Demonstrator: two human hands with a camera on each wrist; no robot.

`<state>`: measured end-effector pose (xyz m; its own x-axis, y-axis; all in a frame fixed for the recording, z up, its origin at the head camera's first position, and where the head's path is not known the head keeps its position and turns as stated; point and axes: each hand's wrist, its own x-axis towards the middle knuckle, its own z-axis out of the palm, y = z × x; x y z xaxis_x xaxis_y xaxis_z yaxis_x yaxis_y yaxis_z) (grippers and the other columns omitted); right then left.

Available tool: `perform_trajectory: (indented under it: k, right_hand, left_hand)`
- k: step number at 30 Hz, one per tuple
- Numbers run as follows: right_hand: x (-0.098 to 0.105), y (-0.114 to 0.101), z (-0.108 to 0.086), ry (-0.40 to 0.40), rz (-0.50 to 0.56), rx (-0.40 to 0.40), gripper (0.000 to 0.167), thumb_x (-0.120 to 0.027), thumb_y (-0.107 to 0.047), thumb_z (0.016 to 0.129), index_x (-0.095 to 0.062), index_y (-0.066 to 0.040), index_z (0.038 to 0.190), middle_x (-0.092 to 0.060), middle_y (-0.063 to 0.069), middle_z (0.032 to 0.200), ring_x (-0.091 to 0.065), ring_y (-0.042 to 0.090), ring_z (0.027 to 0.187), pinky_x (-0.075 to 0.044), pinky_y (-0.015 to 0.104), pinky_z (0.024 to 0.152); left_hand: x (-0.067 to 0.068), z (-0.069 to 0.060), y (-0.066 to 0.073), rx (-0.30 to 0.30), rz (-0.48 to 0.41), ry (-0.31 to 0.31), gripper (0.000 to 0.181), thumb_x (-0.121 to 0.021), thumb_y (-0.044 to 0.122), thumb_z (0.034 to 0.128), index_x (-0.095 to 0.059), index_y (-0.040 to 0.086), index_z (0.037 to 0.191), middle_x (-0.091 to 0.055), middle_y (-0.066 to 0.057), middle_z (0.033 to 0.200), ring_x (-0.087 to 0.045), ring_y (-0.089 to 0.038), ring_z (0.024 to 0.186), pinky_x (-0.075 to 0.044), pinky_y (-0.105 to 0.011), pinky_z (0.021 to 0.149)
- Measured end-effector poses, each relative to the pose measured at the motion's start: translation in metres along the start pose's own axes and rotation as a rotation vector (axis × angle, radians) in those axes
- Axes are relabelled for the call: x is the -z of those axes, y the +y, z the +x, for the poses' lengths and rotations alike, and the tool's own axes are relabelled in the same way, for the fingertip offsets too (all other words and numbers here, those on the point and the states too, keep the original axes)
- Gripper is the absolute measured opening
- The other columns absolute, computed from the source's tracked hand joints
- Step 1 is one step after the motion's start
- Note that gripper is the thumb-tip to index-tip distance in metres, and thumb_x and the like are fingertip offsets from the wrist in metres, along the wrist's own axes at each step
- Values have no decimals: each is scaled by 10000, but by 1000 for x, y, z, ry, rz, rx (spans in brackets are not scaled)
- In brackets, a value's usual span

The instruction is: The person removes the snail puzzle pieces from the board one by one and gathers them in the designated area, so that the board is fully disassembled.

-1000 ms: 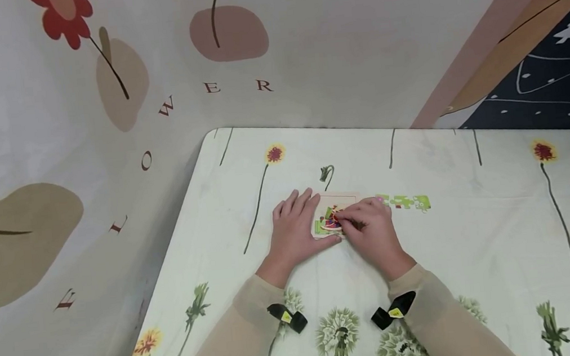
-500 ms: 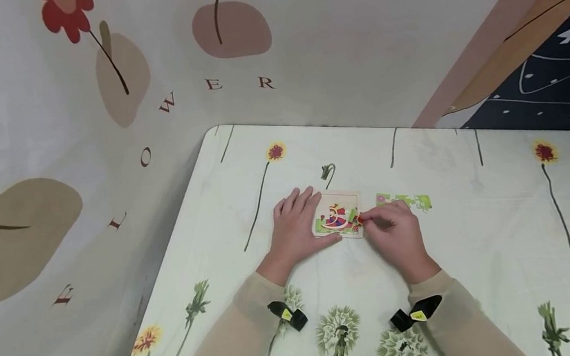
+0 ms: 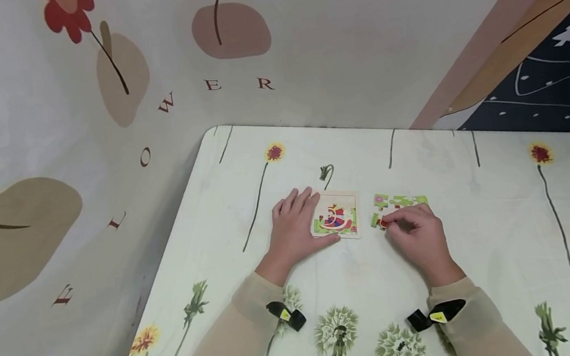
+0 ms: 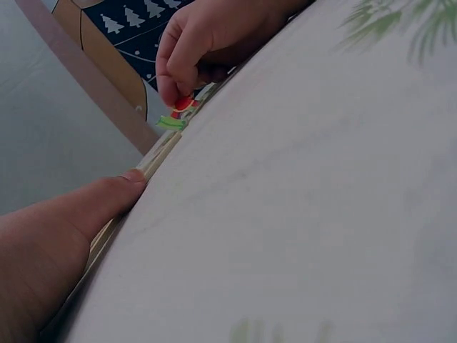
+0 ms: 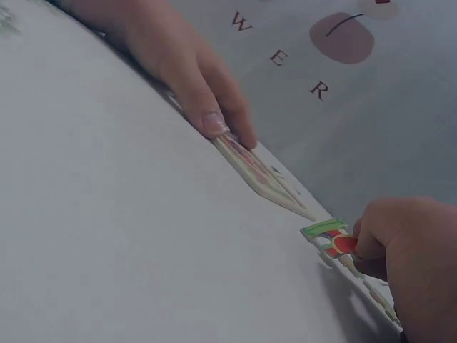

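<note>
A small square jigsaw board point(image 3: 346, 198) lies on the table, with a colourful picture partly filled by pieces. My left hand point(image 3: 293, 225) rests at its left side, fingers fairly straight, thumb point(image 5: 211, 123) along the near edge. Right of the board, my right hand point(image 3: 420, 239) pinches a green, red and white jigsaw piece point(image 5: 323, 229) between thumb and fingertips. The left wrist view shows that jigsaw piece point(image 4: 171, 123) tilted under the fingertips. Just beyond the right hand lie several loose green jigsaw pieces point(image 3: 401, 199), partly hidden by it.
A white cloth point(image 3: 488, 228) printed with flowers covers the table. Behind and to the left hangs a pale printed curtain point(image 3: 335, 55) with letters. A dark panel with white trees point(image 3: 556, 81) is at the back right. Both wrists wear black straps point(image 3: 446, 312).
My right hand has moved right, from over the board to beside the loose pieces, carrying the jigsaw piece away from the board. My left hand stays where it was.
</note>
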<state>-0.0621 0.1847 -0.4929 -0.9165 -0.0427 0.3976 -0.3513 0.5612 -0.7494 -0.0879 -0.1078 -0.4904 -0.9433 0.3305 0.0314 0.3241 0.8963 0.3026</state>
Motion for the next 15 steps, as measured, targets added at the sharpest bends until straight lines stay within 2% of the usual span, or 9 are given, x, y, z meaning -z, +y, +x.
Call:
perform_trajectory:
  k: [7,11,15]
  right_hand:
    - [-4,-3,1,-27,-118,10,261,-729,119,864,-854,-96,942,-802,48,948,-505,175,879,-369,299,739]
    - [-4,-2,3,-11,-131,49,255,-711,132,883,-848,-71,954,-792,79,966,-526,244,904,-366,348,783]
    - [-5,2,5,14,-109,119,218,-718,121,890,-836,-48,964,-766,127,996,-559,335,953,-372,445,857]
  left_hand:
    - [0,0,0,4,-4,-5,1090,-717,809,825,-391,191,1662,-286,-19,1742,-180,-310,1606,-208,-578,1220]
    - [1,0,0,4,3,-9,1090,-709,816,826,-390,195,1662,-285,-17,1743,-178,-308,1607,-209,-578,1218]
    - [1,1,1,7,6,-13,1088,-703,821,827,-389,199,1663,-284,-14,1743,-178,-308,1607,-209,-577,1218]
